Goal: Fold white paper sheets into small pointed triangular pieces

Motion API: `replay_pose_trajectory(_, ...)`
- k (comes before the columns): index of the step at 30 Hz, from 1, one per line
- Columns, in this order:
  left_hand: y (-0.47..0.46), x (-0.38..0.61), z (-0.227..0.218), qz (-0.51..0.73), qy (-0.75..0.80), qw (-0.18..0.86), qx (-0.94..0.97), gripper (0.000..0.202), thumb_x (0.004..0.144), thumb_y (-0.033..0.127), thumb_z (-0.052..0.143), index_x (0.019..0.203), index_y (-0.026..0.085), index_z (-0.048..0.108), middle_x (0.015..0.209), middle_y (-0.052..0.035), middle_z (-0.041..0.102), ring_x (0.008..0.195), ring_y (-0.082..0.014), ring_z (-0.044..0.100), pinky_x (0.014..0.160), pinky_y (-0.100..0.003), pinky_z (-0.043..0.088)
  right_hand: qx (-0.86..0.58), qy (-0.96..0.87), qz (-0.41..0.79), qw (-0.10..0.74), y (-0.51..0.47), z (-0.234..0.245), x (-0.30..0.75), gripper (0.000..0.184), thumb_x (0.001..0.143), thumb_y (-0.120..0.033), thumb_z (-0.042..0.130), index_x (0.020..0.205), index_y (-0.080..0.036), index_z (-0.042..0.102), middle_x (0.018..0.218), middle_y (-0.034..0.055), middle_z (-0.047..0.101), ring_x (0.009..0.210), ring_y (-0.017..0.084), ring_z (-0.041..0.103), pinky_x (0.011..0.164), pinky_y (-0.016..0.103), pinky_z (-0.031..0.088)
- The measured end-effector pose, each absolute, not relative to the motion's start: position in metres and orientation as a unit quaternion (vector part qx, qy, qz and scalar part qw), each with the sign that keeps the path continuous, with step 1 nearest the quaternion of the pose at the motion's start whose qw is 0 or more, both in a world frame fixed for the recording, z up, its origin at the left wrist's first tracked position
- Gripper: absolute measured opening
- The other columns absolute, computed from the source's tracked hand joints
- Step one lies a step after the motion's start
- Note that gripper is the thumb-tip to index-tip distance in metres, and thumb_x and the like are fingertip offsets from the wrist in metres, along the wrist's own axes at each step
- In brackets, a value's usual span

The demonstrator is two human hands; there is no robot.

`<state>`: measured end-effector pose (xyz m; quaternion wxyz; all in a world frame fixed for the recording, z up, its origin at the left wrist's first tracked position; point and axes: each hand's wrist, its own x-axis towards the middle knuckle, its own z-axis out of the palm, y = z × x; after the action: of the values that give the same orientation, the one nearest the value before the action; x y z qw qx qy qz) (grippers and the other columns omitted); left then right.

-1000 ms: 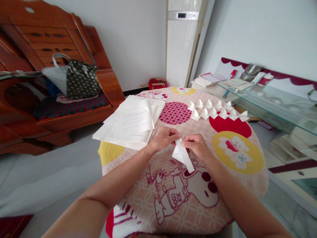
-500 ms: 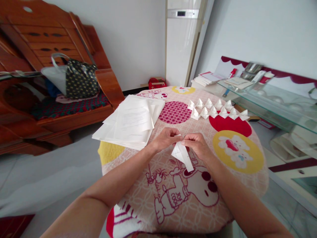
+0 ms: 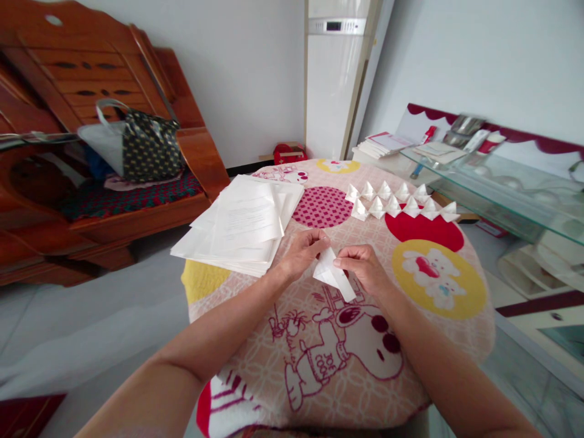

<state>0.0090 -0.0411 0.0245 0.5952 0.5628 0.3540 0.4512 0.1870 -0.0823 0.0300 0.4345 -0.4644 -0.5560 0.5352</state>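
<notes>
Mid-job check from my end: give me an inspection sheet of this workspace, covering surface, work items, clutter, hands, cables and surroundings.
Surface: patterned cloth, lower left edge bunched.
Work items: folded paper between the hands; sheets in an uneven pile, left; small folded shapes in two rows, far right.
Clutter: bag on the bench; cup at the glass shelf.
Hands: left hand pinches the paper's far end; right hand grips its right edge.
Cables: nothing seen for certain.
Surroundings: wooden bench left, white unit beyond, glass shelf right.
</notes>
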Motion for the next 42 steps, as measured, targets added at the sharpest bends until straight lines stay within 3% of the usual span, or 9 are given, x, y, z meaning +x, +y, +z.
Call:
replay_pose_trajectory(5,-0.041,0.010,0.025,0.444,0.366,0.617,0.537,0.045,0.076,0.054,0.075,0.065,0.017,0.052,0.057,0.0051,0.048,0.050,-0.0062,0.041,0.049,-0.021,0.032,-0.478,-0.545,0.533,0.437,-0.083,0.029,0.184,0.028,0.067,-0.038,0.076,0.052,-0.020,0.062,0.048,-0.0031,0.051,0.047,0.010,0.040,0.047,0.026,0.027)
replay_pose_trajectory(10,-0.040,0.008,0.030,0.396,0.375,0.637,0.545,0.038,0.066,0.044,0.083,0.064,0.016,0.057,0.055,0.0056,0.049,0.048,-0.0063,0.042,0.047,-0.021,0.030,-0.482,-0.539,0.533,0.440,-0.083,0.027,0.183,0.034,0.069,-0.042,0.078,0.052,-0.020,0.059,0.048,-0.0039,0.049,0.047,0.010,0.038,0.046,0.025,0.026)
replay_pose_trajectory(17,-0.033,0.002,0.027,0.465,0.379,0.616,0.509,0.040,0.066,0.043,0.083,0.059,0.017,0.053,0.051,0.0051,0.048,0.044,-0.0059,0.039,0.044,-0.022,0.027,-0.446,-0.547,0.579,0.409,-0.082,0.021,0.184,0.029,0.074,-0.039,0.076,0.058,-0.019,0.064,0.051,-0.0025,0.056,0.047,0.010,0.046,0.046,0.024,0.032)
replay_pose_trajectory(22,-0.026,-0.003,0.026,0.492,0.400,0.594,0.496,0.041,0.065,0.044,0.083,0.059,0.017,0.053,0.051,0.0043,0.048,0.044,-0.0065,0.039,0.044,-0.022,0.027,-0.448,-0.531,0.606,0.388,-0.081,0.021,0.186,0.023,0.069,-0.036,0.076,0.059,-0.018,0.067,0.052,-0.0015,0.060,0.045,0.010,0.050,0.046,0.023,0.037)
replay_pose_trajectory(31,-0.027,-0.001,0.019,0.505,0.446,0.524,0.521,0.046,0.079,0.049,0.068,0.053,0.018,0.047,0.047,0.0062,0.037,0.044,-0.0052,0.030,0.046,-0.024,0.016,-0.461,-0.525,0.606,0.380,-0.081,0.022,0.187,0.021,0.064,-0.034,0.076,0.055,-0.018,0.066,0.051,-0.0012,0.060,0.043,0.010,0.051,0.043,0.022,0.039)
replay_pose_trajectory(36,-0.025,-0.002,0.019,0.508,0.442,0.533,0.512,0.053,0.078,0.053,0.071,0.051,0.019,0.040,0.047,0.0074,0.032,0.043,-0.0041,0.025,0.046,-0.024,0.015,-0.459,-0.518,0.606,0.392,-0.082,0.025,0.187,0.020,0.063,-0.034,0.076,0.056,-0.017,0.067,0.053,-0.0004,0.061,0.043,0.010,0.052,0.043,0.022,0.041)
replay_pose_trajectory(39,-0.025,-0.003,0.023,0.488,0.402,0.589,0.503,0.050,0.071,0.053,0.078,0.054,0.018,0.047,0.048,0.0065,0.040,0.044,-0.0045,0.032,0.046,-0.022,0.022,-0.462,-0.513,0.601,0.403,-0.082,0.026,0.188,0.020,0.062,-0.033,0.075,0.055,-0.017,0.066,0.053,-0.0002,0.061,0.043,0.010,0.051,0.043,0.022,0.041)
replay_pose_trajectory(42,-0.027,-0.003,0.024,0.461,0.389,0.627,0.492,0.036,0.060,0.040,0.086,0.064,0.015,0.060,0.056,0.0027,0.055,0.047,-0.0072,0.045,0.047,-0.022,0.030,-0.465,-0.511,0.596,0.408,-0.082,0.026,0.188,0.019,0.062,-0.033,0.075,0.054,-0.018,0.066,0.052,-0.0003,0.061,0.043,0.009,0.050,0.043,0.022,0.040)
